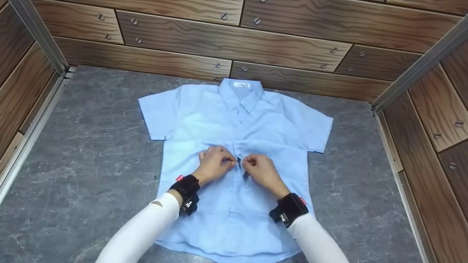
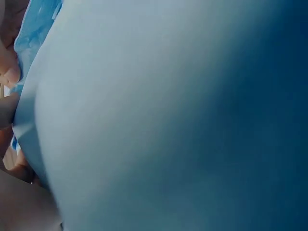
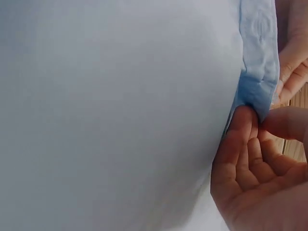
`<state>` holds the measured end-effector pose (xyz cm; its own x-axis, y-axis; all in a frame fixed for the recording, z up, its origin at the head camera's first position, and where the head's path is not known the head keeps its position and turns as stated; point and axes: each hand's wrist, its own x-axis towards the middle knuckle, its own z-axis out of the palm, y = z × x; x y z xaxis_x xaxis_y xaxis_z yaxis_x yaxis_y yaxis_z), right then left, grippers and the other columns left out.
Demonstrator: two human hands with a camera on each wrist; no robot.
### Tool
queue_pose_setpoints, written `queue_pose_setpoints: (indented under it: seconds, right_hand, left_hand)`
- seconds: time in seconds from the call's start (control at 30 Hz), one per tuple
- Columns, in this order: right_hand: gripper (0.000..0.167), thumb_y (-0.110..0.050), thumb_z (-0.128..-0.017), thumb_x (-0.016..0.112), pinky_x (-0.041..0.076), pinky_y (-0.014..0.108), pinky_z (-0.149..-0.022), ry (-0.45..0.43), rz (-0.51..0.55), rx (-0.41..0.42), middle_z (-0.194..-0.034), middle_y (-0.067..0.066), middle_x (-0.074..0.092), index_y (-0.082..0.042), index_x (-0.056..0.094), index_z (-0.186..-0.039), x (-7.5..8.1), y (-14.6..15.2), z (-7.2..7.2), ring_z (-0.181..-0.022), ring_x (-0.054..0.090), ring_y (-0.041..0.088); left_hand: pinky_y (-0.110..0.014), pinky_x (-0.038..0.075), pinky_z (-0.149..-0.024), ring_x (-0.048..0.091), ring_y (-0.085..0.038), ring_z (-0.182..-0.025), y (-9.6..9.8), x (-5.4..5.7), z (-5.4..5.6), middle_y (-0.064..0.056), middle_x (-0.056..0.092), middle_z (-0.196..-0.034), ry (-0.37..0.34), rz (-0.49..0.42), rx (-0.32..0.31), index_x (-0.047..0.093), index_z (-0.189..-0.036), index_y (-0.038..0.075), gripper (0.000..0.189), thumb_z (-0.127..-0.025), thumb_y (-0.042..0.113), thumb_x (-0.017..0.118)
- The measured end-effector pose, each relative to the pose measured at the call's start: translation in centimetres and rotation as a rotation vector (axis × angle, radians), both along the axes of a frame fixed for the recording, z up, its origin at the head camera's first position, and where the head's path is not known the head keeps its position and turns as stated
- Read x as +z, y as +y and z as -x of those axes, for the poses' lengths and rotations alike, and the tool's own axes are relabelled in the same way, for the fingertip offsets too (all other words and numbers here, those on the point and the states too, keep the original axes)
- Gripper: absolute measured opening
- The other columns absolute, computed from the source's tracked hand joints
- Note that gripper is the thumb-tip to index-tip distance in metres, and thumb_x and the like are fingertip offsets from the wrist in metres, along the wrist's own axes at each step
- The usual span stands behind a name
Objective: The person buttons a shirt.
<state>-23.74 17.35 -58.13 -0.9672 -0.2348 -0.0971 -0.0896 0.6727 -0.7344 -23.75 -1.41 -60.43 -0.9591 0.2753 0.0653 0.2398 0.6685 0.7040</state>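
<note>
A light blue short-sleeved shirt (image 1: 205, 116) lies front side up, collar away from me, its front lifted where my hands meet. My left hand (image 1: 215, 162) pinches the front edge from the left at mid-chest. Opposite it, close by, my right hand (image 1: 261, 171) pinches the front edge too. In the right wrist view, thumb and fingers of the right hand (image 3: 260, 168) grip the placket (image 3: 260, 43), which has a buttonhole. Raised cloth fills most of the left wrist view, with fingers (image 2: 9, 72) at its left edge. A small dark gap shows between the hands; any button there is hidden.
The shirt is spread on a grey marbled tabletop (image 1: 98, 157). Wood-patterned panels (image 1: 183, 36) wall the back and both sides, with metal rails (image 1: 11, 170) along the side edges. Black wrist straps (image 1: 291, 210) sit over the white sleeves (image 1: 325, 252).
</note>
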Motion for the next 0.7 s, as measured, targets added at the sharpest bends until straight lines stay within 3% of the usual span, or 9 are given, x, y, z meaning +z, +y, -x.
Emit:
queue_pose_setpoints:
  seconds: [0.27,0.7]
  right_hand:
    - [0.011,-0.014,-0.091,0.062,0.044,0.023,-0.056,-0.057,0.109,0.008,-0.08,0.001,0.066,-0.009,0.069,-0.095,-0.19,0.2,0.17,-0.063,0.057,0.01]
    - [0.007,-0.016,-0.089,0.065,0.049,0.029,-0.078,0.049,0.082,0.059,-0.092,-0.001,0.07,-0.014,0.071,-0.092,-0.06,-0.32,-0.18,-0.084,0.062,0.014]
  left_hand:
    - [-0.047,0.027,-0.093,0.049,-0.025,-0.108,0.58,0.42,0.02,0.001,0.059,-0.106,-0.026,0.11,0.013,0.075,-0.093,0.021,0.014,-0.088,0.028,0.065]
    - [-0.049,0.027,-0.092,0.048,-0.027,-0.111,0.89,0.58,0.35,0.0,0.06,-0.111,-0.043,0.156,0.015,0.076,-0.092,0.02,0.018,-0.087,0.034,0.066]
